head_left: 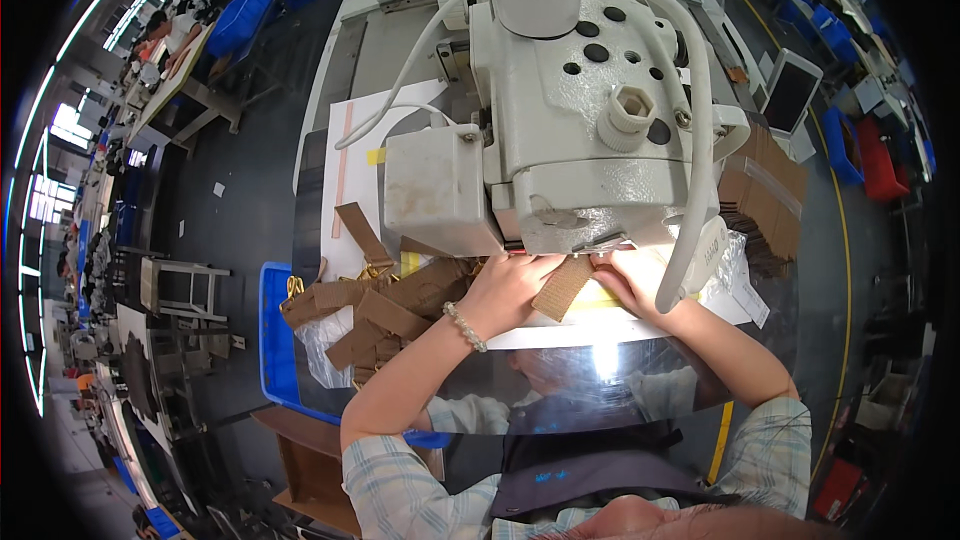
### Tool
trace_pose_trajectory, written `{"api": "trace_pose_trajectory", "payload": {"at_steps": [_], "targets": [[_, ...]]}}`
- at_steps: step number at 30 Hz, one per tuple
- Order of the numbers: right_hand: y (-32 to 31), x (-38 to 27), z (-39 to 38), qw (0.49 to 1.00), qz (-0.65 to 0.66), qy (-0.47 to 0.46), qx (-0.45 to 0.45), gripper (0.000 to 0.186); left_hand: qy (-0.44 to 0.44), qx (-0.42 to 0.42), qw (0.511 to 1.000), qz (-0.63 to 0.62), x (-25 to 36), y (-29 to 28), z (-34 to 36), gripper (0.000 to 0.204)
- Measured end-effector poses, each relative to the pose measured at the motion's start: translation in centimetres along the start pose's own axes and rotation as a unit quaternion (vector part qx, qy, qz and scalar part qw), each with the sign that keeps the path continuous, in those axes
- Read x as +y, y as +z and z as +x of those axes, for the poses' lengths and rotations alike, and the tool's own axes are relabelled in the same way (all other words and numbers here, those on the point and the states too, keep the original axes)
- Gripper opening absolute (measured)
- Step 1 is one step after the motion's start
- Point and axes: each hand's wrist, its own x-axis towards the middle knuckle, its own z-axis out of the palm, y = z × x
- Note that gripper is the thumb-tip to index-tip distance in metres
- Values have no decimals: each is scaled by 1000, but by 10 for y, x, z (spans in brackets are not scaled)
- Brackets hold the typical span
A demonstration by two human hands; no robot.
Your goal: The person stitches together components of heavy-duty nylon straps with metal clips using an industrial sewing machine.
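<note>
A white industrial sewing machine (590, 190) fills the upper middle. My left hand (505, 295), with a beaded bracelet, reaches under its head, fingertips hidden. My right hand (640, 285) is bent under the head on the other side, fingers curled; what they hold is hidden. A ribbed brown strip (560, 288) lies between both hands, touching or very close to them, over white and yellowish sheets (600, 328). More brown strips (390, 315) with gold-coloured metal pieces are heaped left of my left hand. A shiny dark tabletop (560, 390) runs beneath my forearms.
A stack of brown pieces (760, 190) sits right of the head. A blue bin (280, 360) and cardboard box (310, 470) stand at the left. A stool (180, 285), another person (180, 35) at a bench, and red and blue bins (880, 160) are farther out.
</note>
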Motion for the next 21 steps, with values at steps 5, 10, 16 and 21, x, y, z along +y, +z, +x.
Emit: {"api": "trace_pose_trajectory", "payload": {"at_steps": [5,10,16,21], "targets": [[19,14,-8,998,-7,17,65,19,0,36,999,8,0,1,-1,45],[22,16,-8,994,-49,-34,86,18,8,65,998,13,-2,5,0,36],[23,18,-14,987,-105,-88,85,15,23,39,999,27,-1,13,-8,30],[28,18,-17,982,-146,-105,62,16,-25,-13,999,21,1,11,-7,26]]}}
